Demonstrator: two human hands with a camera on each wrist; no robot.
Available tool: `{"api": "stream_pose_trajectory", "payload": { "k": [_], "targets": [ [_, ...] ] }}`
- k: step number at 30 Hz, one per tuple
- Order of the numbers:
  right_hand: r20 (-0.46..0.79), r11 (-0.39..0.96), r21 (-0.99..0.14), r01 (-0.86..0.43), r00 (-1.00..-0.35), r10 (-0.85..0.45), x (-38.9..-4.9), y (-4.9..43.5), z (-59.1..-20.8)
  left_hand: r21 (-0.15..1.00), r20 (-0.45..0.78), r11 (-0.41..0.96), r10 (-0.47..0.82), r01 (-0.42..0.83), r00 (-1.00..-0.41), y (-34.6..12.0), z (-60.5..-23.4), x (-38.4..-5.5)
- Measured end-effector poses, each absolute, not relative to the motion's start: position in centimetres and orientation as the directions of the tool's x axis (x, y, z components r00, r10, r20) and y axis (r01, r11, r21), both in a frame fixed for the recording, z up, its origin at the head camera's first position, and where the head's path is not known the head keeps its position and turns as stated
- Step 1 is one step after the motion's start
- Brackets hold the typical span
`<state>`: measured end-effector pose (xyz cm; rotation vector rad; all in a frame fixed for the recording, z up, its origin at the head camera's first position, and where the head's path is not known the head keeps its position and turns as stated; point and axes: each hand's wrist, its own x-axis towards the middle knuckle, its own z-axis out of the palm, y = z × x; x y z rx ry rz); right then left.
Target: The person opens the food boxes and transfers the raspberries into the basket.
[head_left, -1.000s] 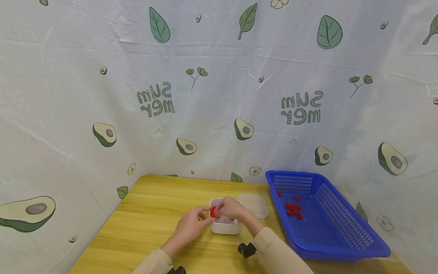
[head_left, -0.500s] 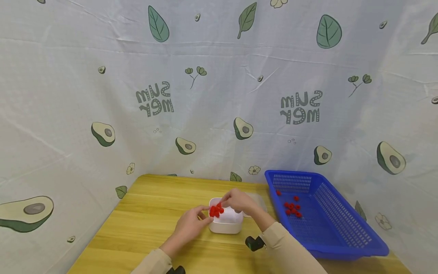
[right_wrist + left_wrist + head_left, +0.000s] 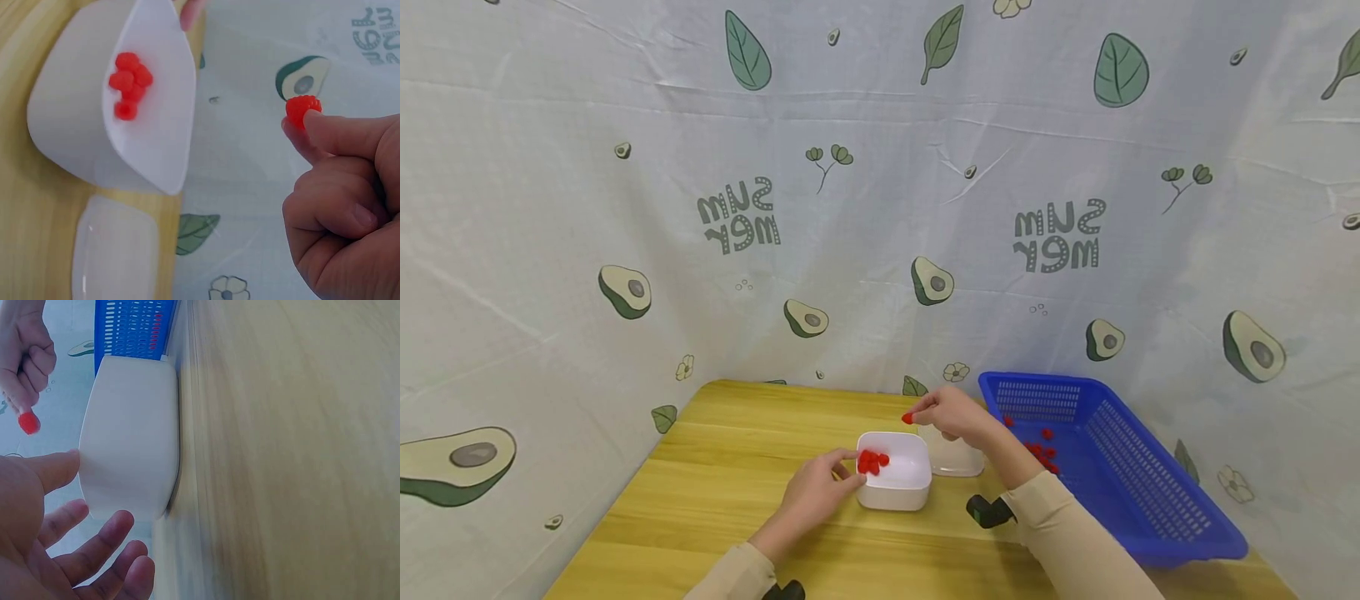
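Observation:
A white box [image 3: 892, 498] stands on the table with several red raspberries [image 3: 123, 81] gathered on one side inside it. My left hand [image 3: 822, 492] is at the box's left side, thumb and index fingertips right at its rim; the other fingers are loosely spread in the left wrist view. Up and to the right of the box, my right hand [image 3: 958, 414] pinches a single raspberry [image 3: 303, 111] between thumb and index finger, its other fingers folded in. Behind the right hand, a translucent lid [image 3: 955, 457] lies on the table.
At the right stands a blue perforated basket [image 3: 1120, 492] holding several more raspberries [image 3: 1037, 452], partly hidden by my right forearm. The wooden table [image 3: 775, 417] ends at a printed white curtain [image 3: 850, 250].
My right hand has risen out of the box with one raspberry and moved back and right. The raspberries left in the box have come into view. My left hand stays at the rim.

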<state>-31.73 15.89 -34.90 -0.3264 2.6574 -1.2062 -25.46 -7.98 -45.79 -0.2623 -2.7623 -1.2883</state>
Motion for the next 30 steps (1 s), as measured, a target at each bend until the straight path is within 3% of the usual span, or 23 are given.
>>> {"api": "stream_pose_trajectory", "payload": {
  "k": [12,30],
  "targets": [
    [-0.053,0.7,-0.704,-0.123,-0.973,-0.224,-32.5,20.4,-33.6,0.758,0.132,0.631,0.105,0.169,-0.986,-7.9,-45.7,-25.4],
    [-0.066,0.661,-0.748,-0.057,-0.985,-0.16,-33.0,26.6,-33.3,0.758,0.13,0.63,0.108,0.169,-0.986,-7.9,-45.7,-25.4]
  ]
}}
